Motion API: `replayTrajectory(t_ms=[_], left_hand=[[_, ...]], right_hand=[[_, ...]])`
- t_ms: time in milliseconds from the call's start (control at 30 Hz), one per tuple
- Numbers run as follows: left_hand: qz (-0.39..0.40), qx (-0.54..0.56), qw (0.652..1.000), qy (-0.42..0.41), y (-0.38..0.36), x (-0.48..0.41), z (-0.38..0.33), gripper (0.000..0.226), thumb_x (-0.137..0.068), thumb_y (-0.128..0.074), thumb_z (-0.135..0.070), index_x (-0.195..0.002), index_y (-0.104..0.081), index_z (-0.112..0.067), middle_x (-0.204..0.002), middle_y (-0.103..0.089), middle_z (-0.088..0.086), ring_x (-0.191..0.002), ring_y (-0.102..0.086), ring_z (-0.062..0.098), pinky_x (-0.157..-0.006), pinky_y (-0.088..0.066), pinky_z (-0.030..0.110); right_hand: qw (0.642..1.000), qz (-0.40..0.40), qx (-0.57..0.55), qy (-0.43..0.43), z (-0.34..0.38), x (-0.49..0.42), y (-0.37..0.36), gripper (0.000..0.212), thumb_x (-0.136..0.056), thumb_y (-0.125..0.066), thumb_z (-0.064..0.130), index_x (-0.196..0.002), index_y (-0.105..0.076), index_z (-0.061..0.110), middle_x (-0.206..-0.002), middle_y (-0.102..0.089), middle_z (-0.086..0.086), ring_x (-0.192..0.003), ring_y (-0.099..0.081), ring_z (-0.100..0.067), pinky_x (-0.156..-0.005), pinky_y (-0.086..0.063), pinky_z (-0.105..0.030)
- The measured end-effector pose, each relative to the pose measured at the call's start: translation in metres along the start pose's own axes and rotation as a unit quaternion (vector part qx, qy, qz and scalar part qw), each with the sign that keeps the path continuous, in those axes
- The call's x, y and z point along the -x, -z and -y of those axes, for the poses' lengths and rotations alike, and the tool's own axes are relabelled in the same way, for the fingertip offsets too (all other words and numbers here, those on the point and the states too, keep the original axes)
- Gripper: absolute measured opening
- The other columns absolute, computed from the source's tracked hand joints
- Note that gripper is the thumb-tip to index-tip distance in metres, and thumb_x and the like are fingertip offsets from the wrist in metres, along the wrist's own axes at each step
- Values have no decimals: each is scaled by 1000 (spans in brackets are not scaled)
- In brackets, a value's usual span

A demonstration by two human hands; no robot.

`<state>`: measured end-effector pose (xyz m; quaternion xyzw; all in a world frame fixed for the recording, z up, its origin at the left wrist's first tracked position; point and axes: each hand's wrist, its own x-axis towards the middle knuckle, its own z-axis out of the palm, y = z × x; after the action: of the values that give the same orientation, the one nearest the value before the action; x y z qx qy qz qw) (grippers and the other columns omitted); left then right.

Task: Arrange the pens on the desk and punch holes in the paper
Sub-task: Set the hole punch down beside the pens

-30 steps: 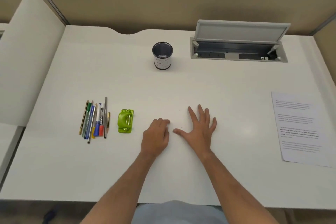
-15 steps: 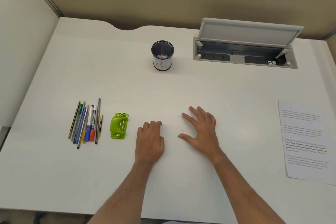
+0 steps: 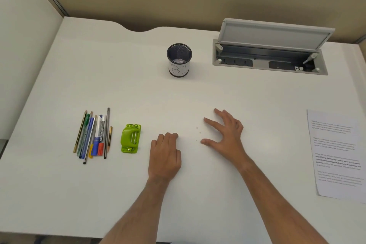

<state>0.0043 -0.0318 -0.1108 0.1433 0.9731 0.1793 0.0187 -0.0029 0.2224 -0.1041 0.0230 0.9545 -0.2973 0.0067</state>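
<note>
Surveying the white desk (image 3: 59,194) from above, I read the scene from its left side across, and judge that neither half of the job has begun. A loose bundle of pens (image 3: 93,135), pencils and a marker lies flat and roughly parallel near the left edge, tips toward me and away, untouched. Just beside it to the right sits a small green hole punch (image 3: 130,138), apart from both the bundle and my hands.

My left hand (image 3: 165,154) rests palm down near the desk's middle, its fingers curled under and pressed together, holding nothing. A few tiny specks (image 3: 198,131) lie on the bare surface between the hands. My right hand (image 3: 225,132) hovers or rests just beyond them, fingers spread wide, thumb splayed, also empty; I cannot tell whether the fingertips touch the surface.

Farther back stands an empty mesh pen cup (image 3: 179,59), well apart from the bundle, with an open cable tray (image 3: 271,53) to its right. A printed sheet of paper (image 3: 336,154) lies at the far right edge, well away from the punch.

The step in hand looks like the start of the pen sorting. My next move, as I judge it, calls for the left hand to reach left past the punch and gather the bundle.
</note>
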Motion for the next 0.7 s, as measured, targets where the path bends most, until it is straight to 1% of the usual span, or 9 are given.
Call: replayTrajectory(t_ms=[67, 200, 267, 333, 367, 433, 533, 633, 700], left_hand=[[-1, 2, 1000, -1, 0, 0, 0, 42, -79, -49, -15, -120, -58, -15, -99, -61, 2, -87, -54, 31, -74, -42, 44], [4, -1, 1000, -3, 1, 0, 1, 42, -79, -51, -15, -121, -59, -15, -100, -62, 3, -88, -55, 31, -75, -42, 45], [7, -1, 1000, -4, 1, 0, 1, 42, -79, -51, -15, -120, -58, -16, -100, -61, 3, -88, -54, 31, -75, -41, 45], [10, 1, 1000, -3, 1, 0, 1, 41, -79, -51, -16, -119, -57, -16, -99, -61, 3, -87, -54, 30, -74, -42, 45], [11, 2, 1000, -2, 1, 0, 1, 41, -79, -51, -16, -119, -57, -17, -99, -60, 3, -87, -55, 30, -74, -42, 45], [15, 2, 1000, 0, 1, 0, 1, 40, -79, -52, -16, -119, -58, -17, -99, -61, 3, -88, -55, 30, -75, -43, 45], [14, 0, 1000, -2, 1, 0, 1, 40, -80, -52, -16, -119, -58, -16, -99, -61, 3, -87, -54, 29, -75, -43, 44], [8, 0, 1000, -4, 2, 0, 1, 40, -79, -52, -16, -119, -57, -16, -98, -60, 2, -86, -54, 29, -74, -41, 43], [6, 0, 1000, -5, 1, 0, 1, 40, -80, -51, -16, -119, -57, -16, -98, -61, 3, -86, -54, 29, -74, -41, 44]], right_hand=[[1000, -6, 25, 3, 1, 1, -3, 66, -81, -78, 73, -141, -66, 51, -173, -35, 11, -165, -21, -20, -128, -12, -50], [999, -39, -4, 15, 21, 1, -21, 33, -89, -81, 56, -120, -80, 46, -165, -49, 9, -161, -31, -21, -127, -16, -57], [998, -49, -20, 34, 26, 5, -30, 20, -91, -83, 46, -111, -84, 42, -161, -55, 8, -160, -35, -23, -127, -17, -56], [996, -61, -59, 36, 26, 10, -32, 13, -94, -81, 39, -106, -86, 39, -157, -59, 8, -158, -39, -22, -128, -19, -54], [994, -70, -77, 32, 25, 12, -31, 14, -95, -78, 38, -107, -85, 38, -156, -60, 9, -157, -41, -20, -128, -21, -53], [992, -89, -83, 24, 22, 14, -27, 23, -97, -74, 39, -118, -82, 35, -157, -57, 9, -155, -43, -19, -126, -27, -55], [992, -118, -40, 11, 21, 17, -27, 40, -94, -77, 44, -131, -76, 29, -161, -55, 4, -155, -44, -24, -125, -31, -56], [989, -148, 12, -9, 24, 29, -38, 51, -90, -77, 60, -128, -78, 25, -160, -57, 0, -152, -47, -30, -126, -30, -56], [987, -153, 49, -16, 29, 41, -49, 55, -90, -73, 66, -127, -78, 26, -159, -57, 0, -153, -47, -32, -125, -30, -59]])
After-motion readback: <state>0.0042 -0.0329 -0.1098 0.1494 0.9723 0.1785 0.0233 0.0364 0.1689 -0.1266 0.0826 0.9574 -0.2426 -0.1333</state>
